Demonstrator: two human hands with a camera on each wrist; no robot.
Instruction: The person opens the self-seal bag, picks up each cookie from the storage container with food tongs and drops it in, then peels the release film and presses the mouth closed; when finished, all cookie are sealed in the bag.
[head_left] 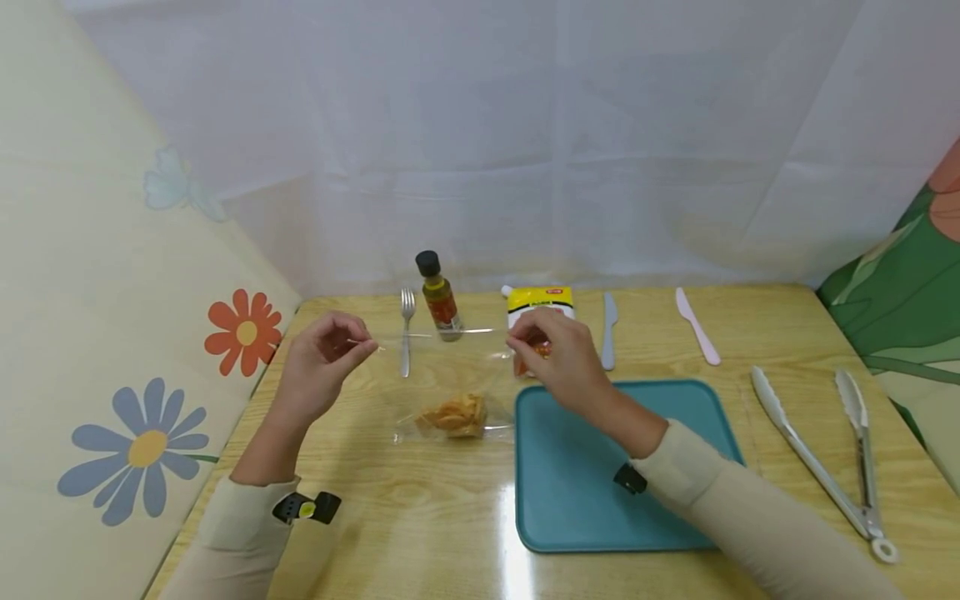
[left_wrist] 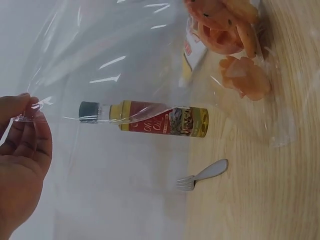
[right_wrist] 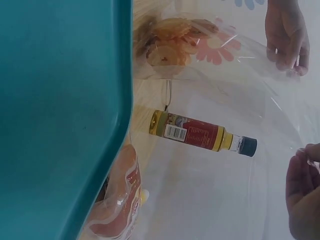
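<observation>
A clear plastic bag (head_left: 480,367) hangs between my hands, with several orange-brown, crinkled food pieces (head_left: 453,415) at its bottom. My left hand (head_left: 322,362) pinches one top corner between thumb and fingers. The other top corner is pinched by my right hand (head_left: 558,358). In the left wrist view the food pieces (left_wrist: 245,77) show ruffled edges through the film, and the left hand (left_wrist: 22,160) grips the bag's edge. From the right wrist, both the right hand (right_wrist: 305,195) and the left hand (right_wrist: 287,37) appear at the rim. Whether the bag's bottom touches the table cannot be told.
Behind the bag stand an olive oil bottle (head_left: 442,304) and a fork (head_left: 406,333). A yellow-and-white pouch (head_left: 540,298) is partly hidden by the right hand. Under the right arm lies a teal tray (head_left: 577,492). Farther right are two knives (head_left: 609,329) and tongs (head_left: 810,462).
</observation>
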